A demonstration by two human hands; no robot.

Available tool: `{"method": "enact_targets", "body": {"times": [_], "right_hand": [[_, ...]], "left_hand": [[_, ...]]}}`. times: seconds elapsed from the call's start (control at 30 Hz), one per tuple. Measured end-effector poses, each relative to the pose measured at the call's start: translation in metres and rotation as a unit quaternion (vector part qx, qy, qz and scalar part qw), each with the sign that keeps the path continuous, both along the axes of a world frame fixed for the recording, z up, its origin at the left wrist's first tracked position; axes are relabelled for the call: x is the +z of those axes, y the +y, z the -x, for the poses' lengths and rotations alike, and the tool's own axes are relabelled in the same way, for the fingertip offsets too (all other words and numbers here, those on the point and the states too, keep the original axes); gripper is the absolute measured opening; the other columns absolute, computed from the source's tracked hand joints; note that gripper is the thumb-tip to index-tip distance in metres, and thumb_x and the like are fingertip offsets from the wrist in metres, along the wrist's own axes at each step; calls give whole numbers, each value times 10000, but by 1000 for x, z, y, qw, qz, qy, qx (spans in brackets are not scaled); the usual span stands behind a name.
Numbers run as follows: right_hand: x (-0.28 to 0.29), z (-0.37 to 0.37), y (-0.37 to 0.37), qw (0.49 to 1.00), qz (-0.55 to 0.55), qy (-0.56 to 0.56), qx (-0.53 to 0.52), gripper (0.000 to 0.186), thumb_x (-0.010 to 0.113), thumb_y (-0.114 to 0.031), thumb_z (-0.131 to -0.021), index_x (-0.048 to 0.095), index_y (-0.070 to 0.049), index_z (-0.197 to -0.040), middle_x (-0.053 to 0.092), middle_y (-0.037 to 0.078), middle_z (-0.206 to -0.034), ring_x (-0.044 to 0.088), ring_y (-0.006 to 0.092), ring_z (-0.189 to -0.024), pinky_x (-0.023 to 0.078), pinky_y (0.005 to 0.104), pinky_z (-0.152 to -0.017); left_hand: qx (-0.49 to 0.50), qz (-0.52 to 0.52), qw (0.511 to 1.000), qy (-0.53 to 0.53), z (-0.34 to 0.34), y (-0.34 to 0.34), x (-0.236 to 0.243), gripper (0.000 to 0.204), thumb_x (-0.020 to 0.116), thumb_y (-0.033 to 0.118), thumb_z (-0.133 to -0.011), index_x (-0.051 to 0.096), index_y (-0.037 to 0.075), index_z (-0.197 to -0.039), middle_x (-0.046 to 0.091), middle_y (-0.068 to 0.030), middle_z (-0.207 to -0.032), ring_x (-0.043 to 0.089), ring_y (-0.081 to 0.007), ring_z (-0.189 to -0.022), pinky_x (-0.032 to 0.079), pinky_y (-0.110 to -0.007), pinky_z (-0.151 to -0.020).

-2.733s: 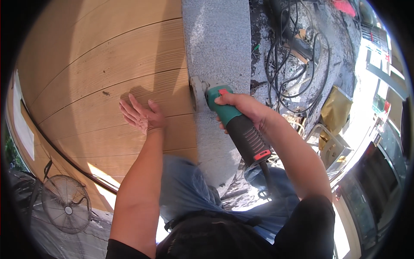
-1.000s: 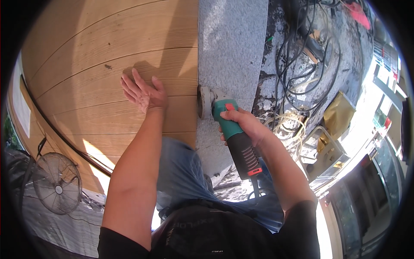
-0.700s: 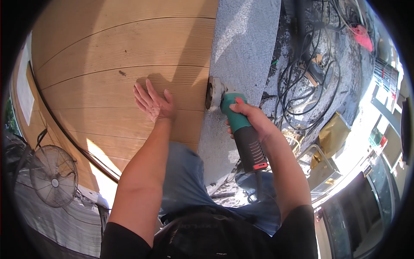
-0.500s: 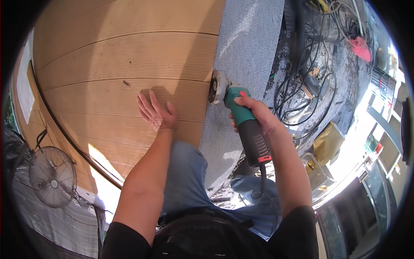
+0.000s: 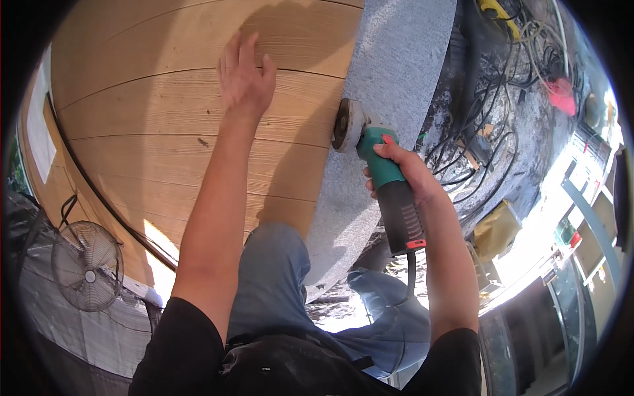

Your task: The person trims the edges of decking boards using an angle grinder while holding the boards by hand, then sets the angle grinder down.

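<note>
green and black grinder [image 5: 388,173], tan wood-grained boards [image 5: 300,99], speckled grey strip [image 5: 391,72].

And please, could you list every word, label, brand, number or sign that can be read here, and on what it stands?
None can be read for certain.
Black shirt: pale marks on the front, too small to read.
Angle grinder in the right hand: no lettering can be made out.
White sheet at the far left: no readable writing.

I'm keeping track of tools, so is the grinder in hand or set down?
In hand: the right hand is wrapped around the grinder at its green housing.
</note>
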State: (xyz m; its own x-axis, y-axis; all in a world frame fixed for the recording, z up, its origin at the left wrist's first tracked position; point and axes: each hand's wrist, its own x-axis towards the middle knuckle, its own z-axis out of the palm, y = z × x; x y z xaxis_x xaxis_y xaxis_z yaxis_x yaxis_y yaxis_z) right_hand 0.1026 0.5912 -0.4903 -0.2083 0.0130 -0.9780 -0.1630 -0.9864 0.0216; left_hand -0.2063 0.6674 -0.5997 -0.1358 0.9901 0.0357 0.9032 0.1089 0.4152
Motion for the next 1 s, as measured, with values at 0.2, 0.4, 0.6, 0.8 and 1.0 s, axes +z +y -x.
{"method": "enact_targets", "body": {"times": [0.2,0.4,0.6,0.8,1.0], "right_hand": [[8,10,30,1000,9,-22,17,490,698,-330,-928,542,9,-1246,685,168,-954,711,263,-724,603,386,-626],[6,9,66,1000,21,-21,9,488,692,-334,-931,537,-4,-1255,683,164,-950,704,265,-706,600,385,-614],[2,3,105,999,30,-8,-26,463,711,-300,-923,499,-33,-1237,655,164,-936,697,273,-676,612,397,-585],[6,3,137,999,38,-14,-31,465,706,-291,-926,493,-29,-1246,654,164,-927,693,270,-671,611,391,-588],[11,5,168,999,24,-20,-22,481,713,-304,-920,509,-5,-1238,658,159,-922,693,262,-671,607,384,-586]], "left_hand": [[45,-3,994,98,-29,97,-23,726,572,372,-942,358,123,-1588,245,-242,-1663,195,-384,-1557,107,-548,-1275],[59,-36,992,105,-31,100,-26,714,606,331,-897,418,111,-1550,299,-255,-1635,248,-427,-1526,147,-594,-1249],[56,-4,991,122,-34,106,-23,690,600,346,-888,455,122,-1523,306,-243,-1629,245,-418,-1522,161,-596,-1232],[57,36,992,109,-29,111,-26,696,596,364,-891,440,154,-1535,262,-218,-1653,196,-390,-1546,122,-596,-1233],[53,68,990,107,-26,111,-27,721,568,380,-907,381,168,-1570,212,-212,-1677,144,-405,-1561,88,-581,-1246]]}}
